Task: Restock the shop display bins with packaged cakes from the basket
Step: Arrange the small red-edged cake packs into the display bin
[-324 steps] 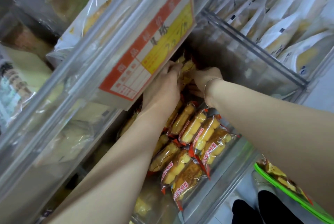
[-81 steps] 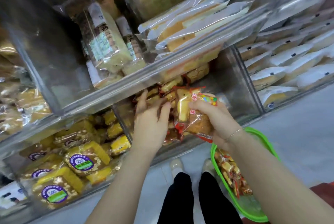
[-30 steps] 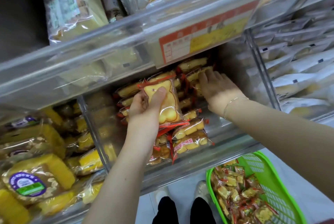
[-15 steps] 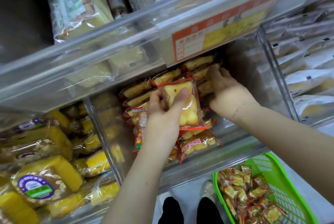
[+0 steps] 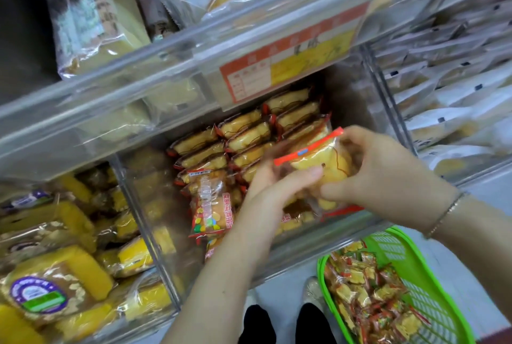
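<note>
Mid-restock: both the left hand [image 5: 279,185] and right hand [image 5: 379,174] gripped 1 packaged cake [image 5: 318,166] over the clear bin [image 5: 327,235], already holding rows of cakes, while the green basket [image 5: 432,288] by the feet looked far from emptied.

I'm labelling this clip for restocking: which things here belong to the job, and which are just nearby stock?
In the job:
- cake packet, held by the left hand and right hand
- middle bin
- green basket

Just nearby:
- yellow cakes, left bin
- white packets, right bin
- price label
</note>
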### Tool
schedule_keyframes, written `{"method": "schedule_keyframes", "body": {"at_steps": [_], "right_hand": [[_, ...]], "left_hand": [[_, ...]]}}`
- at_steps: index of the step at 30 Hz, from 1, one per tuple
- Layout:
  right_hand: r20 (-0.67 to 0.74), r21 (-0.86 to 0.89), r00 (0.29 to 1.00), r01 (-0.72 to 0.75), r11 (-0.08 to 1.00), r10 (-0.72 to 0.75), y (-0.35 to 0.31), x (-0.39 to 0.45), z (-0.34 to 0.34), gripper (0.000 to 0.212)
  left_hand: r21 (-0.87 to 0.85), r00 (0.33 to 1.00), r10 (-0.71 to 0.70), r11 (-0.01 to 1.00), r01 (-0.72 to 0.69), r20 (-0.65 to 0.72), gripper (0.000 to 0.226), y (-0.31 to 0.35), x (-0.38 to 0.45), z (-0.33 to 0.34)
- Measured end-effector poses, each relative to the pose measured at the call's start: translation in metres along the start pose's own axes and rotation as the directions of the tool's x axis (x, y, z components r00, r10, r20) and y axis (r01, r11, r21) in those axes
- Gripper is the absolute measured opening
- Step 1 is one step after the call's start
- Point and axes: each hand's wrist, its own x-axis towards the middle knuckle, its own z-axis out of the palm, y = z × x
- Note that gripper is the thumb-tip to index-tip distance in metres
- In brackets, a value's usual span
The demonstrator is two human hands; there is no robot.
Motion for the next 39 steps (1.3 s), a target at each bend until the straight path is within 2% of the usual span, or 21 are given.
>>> {"method": "schedule_keyframes", "body": {"at_steps": [1, 2, 3, 4, 5, 6, 7, 9, 12, 15, 19, 22, 24, 26, 28, 31, 33, 35, 37, 38, 39], "right_hand": [[-0.048, -0.285, 0.993, 0.086, 0.955, -0.104, -0.004, 0.001, -0.005, 0.059], [-0.055, -0.549, 0.969, 0.171, 0.818, -0.239, -0.008, 0.003, -0.009, 0.06], [-0.014, -0.744, 0.933, 0.23, 0.627, -0.36, -0.011, 0.005, -0.01, 0.059], [0.047, -0.869, 0.904, 0.247, 0.43, -0.424, -0.014, 0.008, -0.008, 0.054], [0.107, -0.937, 0.9, 0.234, 0.261, -0.423, -0.018, 0.012, -0.005, 0.048], [0.158, -0.961, 0.905, 0.234, 0.151, -0.395, -0.02, 0.016, -0.001, 0.042], [0.203, -0.96, 0.912, 0.256, 0.109, -0.357, -0.02, 0.022, 0.002, 0.037], [0.278, -0.942, 0.92, 0.317, 0.107, -0.276, -0.017, 0.035, 0.008, 0.033], [0.26, -0.94, 0.945, 0.294, 0.174, -0.197, -0.006, 0.054, 0.02, 0.039], [0.2, -0.95, 0.928, 0.262, 0.17, -0.315, 0.006, 0.062, 0.028, 0.042], [0.162, -0.977, 0.83, 0.211, 0.031, -0.533, 0.022, 0.058, 0.029, 0.03], [0.059, -0.97, 0.945, 0.131, 0.206, -0.323, 0.029, 0.06, 0.035, 0.047], [0.019, -0.947, 0.977, 0.087, 0.31, -0.214, 0.033, 0.061, 0.039, 0.055], [0.01, -0.914, 0.984, 0.08, 0.398, -0.176, 0.036, 0.062, 0.041, 0.063], [0.013, -0.846, 0.996, 0.059, 0.531, -0.09, 0.034, 0.061, 0.04, 0.066], [0.036, -0.7, 0.999, 0.003, 0.715, 0.031, 0.024, 0.055, 0.031, 0.048], [0.022, -0.652, 0.999, -0.005, 0.758, 0.026, 0.021, 0.05, 0.023, 0.034], [-0.028, -0.573, 1.0, -0.016, 0.819, 0.0, 0.02, 0.045, 0.015, 0.025], [-0.131, -0.326, 0.991, -0.066, 0.943, 0.024, 0.017, 0.039, 0.009, 0.013], [-0.154, -0.077, 0.983, -0.111, 0.991, 0.099, 0.014, 0.036, 0.006, 0.009], [-0.105, 0.216, 0.973, -0.178, 0.96, 0.204, 0.01, 0.031, 0.004, 0.008]], "left_hand": [[0.108, 0.998, 0.068, 0.992, -0.067, -0.002, 0.065, 0.007, 0.002, -0.008], [0.292, 0.987, 0.163, 0.944, -0.154, -0.005, 0.06, 0.012, 0.005, -0.017], [0.544, 0.966, 0.258, 0.814, -0.206, -0.022, 0.054, 0.016, 0.008, -0.027], [0.784, 0.935, 0.354, 0.584, -0.21, -0.013, 0.049, 0.018, 0.01, -0.036], [0.922, 0.909, 0.414, 0.337, -0.19, 0.036, 0.045, 0.018, 0.013, -0.042], [0.972, 0.9, 0.426, 0.156, -0.174, 0.093, 0.043, 0.017, 0.015, -0.048], [0.983, 0.901, 0.41, 0.048, -0.175, 0.14, 0.042, 0.015, 0.017, -0.052], [0.983, 0.909, 0.374, -0.044, -0.178, 0.181, 0.042, 0.009, 0.016, -0.058], [0.992, 0.91, 0.397, -0.017, -0.123, 0.119, 0.044, 0.007, 0.005, -0.066], [1.0, 0.941, 0.337, -0.008, -0.03, 0.031, 0.059, 0.01, -0.002, -0.075], [0.995, 0.997, 0.07, -0.085, 0.047, -0.041, 0.09, 0.016, -0.001, -0.088], [0.98, 0.996, 0.069, -0.188, 0.069, -0.057, 0.099, 0.018, 0.005, -0.089], [0.985, 0.994, 0.086, -0.153, 0.077, -0.064, 0.09, 0.019, 0.006, -0.086], [0.996, 0.985, 0.153, -0.021, 0.087, -0.083, 0.082, 0.021, 0.006, -0.082], [0.973, 0.97, 0.192, 0.201, 0.112, -0.151, 0.077, 0.025, 0.002, -0.074], [0.816, 0.956, 0.048, 0.534, 0.22, -0.289, 0.088, 0.03, 0.003, -0.055], [0.568, 0.927, -0.139, 0.756, 0.327, -0.348, 0.09, 0.032, 0.011, -0.041], [0.149, 0.908, -0.327, 0.916, 0.373, -0.263, 0.056, 0.034, 0.016, -0.03], [-0.106, 0.923, -0.36, 0.932, 0.348, -0.134, 0.028, 0.029, 0.013, -0.024], [-0.163, 0.937, -0.335, 0.934, 0.317, -0.098, 0.02, 0.027, 0.01, -0.022], [-0.181, 0.954, -0.292, 0.944, 0.276, -0.066, 0.016, 0.024, 0.009, -0.021]]}}
